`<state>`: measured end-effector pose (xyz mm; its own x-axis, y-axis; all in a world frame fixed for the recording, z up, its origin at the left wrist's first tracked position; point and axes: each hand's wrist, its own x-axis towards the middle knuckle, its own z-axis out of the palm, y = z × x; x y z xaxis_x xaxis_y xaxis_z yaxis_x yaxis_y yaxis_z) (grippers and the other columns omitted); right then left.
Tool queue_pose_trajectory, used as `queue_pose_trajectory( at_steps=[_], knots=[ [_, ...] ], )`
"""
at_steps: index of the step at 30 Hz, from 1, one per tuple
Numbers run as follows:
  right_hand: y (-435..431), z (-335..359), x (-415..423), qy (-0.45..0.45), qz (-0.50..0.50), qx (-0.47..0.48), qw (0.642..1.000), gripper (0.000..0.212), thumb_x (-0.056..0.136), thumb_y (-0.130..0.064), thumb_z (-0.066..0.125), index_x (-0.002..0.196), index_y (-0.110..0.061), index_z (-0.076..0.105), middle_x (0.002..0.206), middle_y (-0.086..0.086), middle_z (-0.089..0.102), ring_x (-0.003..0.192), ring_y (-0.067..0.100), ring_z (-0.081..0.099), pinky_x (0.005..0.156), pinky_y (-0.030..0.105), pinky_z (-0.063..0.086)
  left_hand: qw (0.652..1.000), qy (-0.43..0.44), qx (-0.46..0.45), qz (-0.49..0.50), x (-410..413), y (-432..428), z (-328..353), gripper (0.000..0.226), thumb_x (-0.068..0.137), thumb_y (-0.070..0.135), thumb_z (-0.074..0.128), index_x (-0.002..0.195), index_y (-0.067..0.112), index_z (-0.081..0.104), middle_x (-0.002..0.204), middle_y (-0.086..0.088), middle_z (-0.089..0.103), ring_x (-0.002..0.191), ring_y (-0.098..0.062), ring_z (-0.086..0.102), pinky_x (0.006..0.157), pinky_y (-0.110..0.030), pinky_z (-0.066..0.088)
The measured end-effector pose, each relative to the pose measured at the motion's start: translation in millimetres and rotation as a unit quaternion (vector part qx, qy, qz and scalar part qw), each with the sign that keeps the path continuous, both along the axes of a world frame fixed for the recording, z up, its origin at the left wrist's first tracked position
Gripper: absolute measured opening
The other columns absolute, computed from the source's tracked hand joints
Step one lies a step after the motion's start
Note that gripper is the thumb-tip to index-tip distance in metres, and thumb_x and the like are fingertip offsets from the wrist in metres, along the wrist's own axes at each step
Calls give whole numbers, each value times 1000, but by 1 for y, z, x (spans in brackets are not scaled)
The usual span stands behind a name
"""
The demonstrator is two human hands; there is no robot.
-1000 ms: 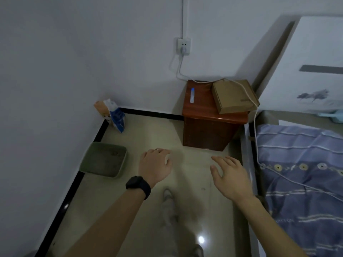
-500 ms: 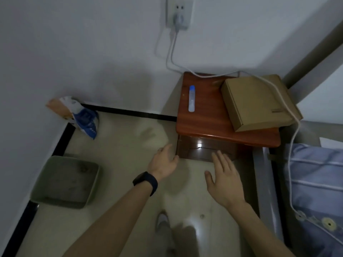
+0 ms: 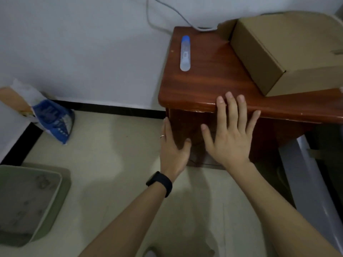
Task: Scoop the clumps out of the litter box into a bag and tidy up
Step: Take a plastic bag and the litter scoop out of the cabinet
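Note:
A green litter box (image 3: 61,197) with grey litter and a few dark clumps sits on the floor at the lower left, against the wall. A blue and white litter bag (image 3: 52,119) leans in the corner beyond it. My left hand (image 3: 173,147), with a ring and a black watch on the wrist, reaches with straight fingers to the front of the red-brown nightstand (image 3: 209,84). My right hand (image 3: 230,132) is spread open over the nightstand's front edge, holding nothing. No scoop is in sight.
On the nightstand lie a clear tube with a blue cap (image 3: 185,52) and a cardboard box (image 3: 289,52). A white cable (image 3: 167,15) runs down the wall behind. A bed frame (image 3: 311,182) borders the right. Pale tiled floor (image 3: 115,164) lies between the litter box and the nightstand.
The view has closed in on the nightstand. Both hands have moved forward, from above the floor to the nightstand's front; the litter box has slid to the lower left of the view.

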<state>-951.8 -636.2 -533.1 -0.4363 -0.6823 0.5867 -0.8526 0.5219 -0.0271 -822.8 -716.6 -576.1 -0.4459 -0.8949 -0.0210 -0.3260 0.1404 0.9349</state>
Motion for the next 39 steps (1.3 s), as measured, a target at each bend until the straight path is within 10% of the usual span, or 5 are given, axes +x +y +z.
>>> queue_pose_trajectory(
  at_steps=[13, 31, 39],
  knots=[
    [0, -8, -3, 23, 4, -22, 999, 81, 94, -48, 48, 157, -16, 9, 165, 7, 2, 151, 24, -8, 119, 59, -1, 995, 92, -10, 43, -12, 1, -51, 58, 84, 44, 61, 137, 51, 40, 126, 16, 59, 117, -7, 54, 98, -38, 50],
    [27, -12, 19, -63, 24, 13, 998, 90, 91, -49, 51, 157, -19, -2, 164, 8, -12, 151, 24, -12, 121, 53, 1, 997, -21, -53, 52, 43, 1, -30, 25, 92, 44, 63, 91, 20, 56, 86, 7, 62, 79, -5, 58, 60, -19, 37],
    [77, -75, 47, -214, 35, 83, 973, 51, 103, -52, 21, 146, -34, 41, 156, -7, 34, 150, 14, 10, 121, 54, 6, 995, -63, -73, 8, 75, 36, -19, 27, 90, 44, 66, 85, 19, 55, 82, 7, 63, 77, -7, 61, 63, -18, 46]
  ],
)
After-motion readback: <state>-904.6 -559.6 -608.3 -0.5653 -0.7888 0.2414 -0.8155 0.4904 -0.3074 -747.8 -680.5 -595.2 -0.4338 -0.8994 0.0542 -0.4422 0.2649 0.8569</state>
